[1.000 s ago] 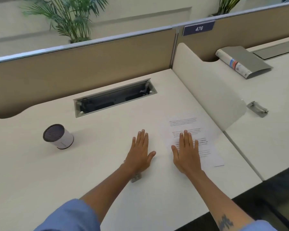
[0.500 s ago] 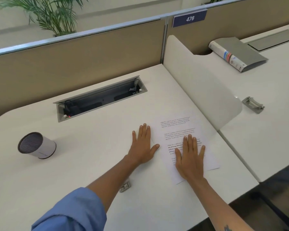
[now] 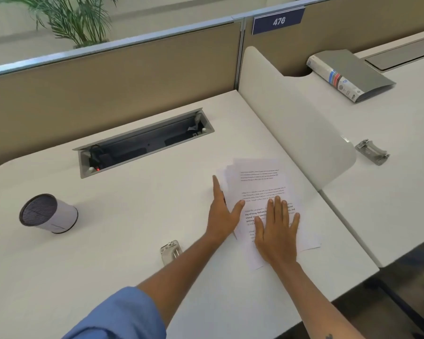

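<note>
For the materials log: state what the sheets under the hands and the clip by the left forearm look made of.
Sheets: thin white paper, matte, printed with black text, edges fanned. Clip: probably metal, silvery with a dull shine.

You get a bright, even picture. Soft light comes from above, so the white desk [image 3: 123,253] looks pale and a bit washed out. Shadows are faint: a soft grey one beside the small mesh-topped can [image 3: 48,214], another under the curved side divider [image 3: 291,123]. The print on the papers [image 3: 262,177] is fuzzy. The partition rail [image 3: 108,46] bends near the left edge. The floor [image 3: 402,302] at the bottom right is dark.
</note>
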The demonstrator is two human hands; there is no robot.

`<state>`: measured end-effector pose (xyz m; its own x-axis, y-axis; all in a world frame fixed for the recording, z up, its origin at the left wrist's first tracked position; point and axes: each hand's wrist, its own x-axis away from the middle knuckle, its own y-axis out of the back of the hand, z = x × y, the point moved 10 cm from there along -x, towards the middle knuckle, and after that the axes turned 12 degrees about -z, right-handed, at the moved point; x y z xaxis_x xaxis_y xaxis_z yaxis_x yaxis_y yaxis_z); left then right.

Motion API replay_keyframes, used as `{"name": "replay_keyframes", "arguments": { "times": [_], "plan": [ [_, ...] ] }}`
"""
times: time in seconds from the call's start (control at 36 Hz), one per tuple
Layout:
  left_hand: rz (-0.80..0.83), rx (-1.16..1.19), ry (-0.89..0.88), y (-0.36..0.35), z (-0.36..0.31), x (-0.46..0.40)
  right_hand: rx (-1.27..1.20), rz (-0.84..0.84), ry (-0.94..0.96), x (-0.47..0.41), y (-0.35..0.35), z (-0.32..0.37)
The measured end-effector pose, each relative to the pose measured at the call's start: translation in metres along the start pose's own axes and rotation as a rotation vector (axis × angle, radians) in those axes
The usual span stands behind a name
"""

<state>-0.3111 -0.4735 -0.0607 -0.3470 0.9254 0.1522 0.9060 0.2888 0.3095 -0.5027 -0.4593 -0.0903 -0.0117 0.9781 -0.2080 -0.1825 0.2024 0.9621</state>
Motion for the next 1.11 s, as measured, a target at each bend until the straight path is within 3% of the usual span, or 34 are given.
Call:
{"name": "replay_keyframes", "arguments": {
  "times": [0.11, 0.33, 0.53, 0.58, 0.69, 0.81, 1.11],
  "plan": [
    [-0.143, 0.182, 0.215, -0.005, 0.015, 0.013, -0.028, 0.027, -0.005, 0.000, 0.001, 0.001],
    [-0.209, 0.116, 0.239, 0.004, 0.010, 0.014, -0.228, 0.081, -0.055, 0.001, 0.011, 0.002],
    [-0.173, 0.087, 0.160, 0.024, -0.014, 0.023, -0.480, -0.071, -0.342, -0.021, 0.055, -0.029],
    [-0.173, 0.104, 0.138, 0.035, -0.020, 0.025, -0.572, -0.036, -0.464, -0.031, 0.060, -0.040],
    [-0.152, 0.113, 0.083, 0.059, -0.031, 0.028, -1.042, 0.106, -0.679, -0.044, 0.065, -0.040],
    [-0.144, 0.149, 0.048, 0.089, -0.044, 0.035, -1.198, 0.280, -0.563, -0.053, 0.078, -0.005],
    [-0.200, 0.174, 0.086, 0.191, -0.050, 0.066, -1.189, 0.319, -0.403, -0.039, 0.113, 0.101]
  ]
}}
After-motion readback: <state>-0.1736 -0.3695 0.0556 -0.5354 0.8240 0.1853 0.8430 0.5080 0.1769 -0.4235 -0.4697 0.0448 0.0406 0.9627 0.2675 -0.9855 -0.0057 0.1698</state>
